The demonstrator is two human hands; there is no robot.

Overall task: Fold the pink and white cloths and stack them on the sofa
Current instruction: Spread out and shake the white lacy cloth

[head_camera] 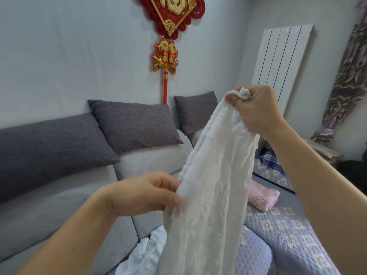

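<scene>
A white textured cloth hangs in the air in front of me, long and loosely gathered. My right hand is raised and shut on its top corner. My left hand pinches the cloth's left edge lower down. Behind the hanging cloth, a folded pink cloth lies on the sofa's blue quilted seat cover. Another white cloth lies crumpled at the bottom, partly hidden by the one I hold.
The grey sofa runs along the wall with dark grey cushions on its back. A blue plaid fabric lies farther back. A white radiator, a patterned curtain and a red wall ornament stand behind.
</scene>
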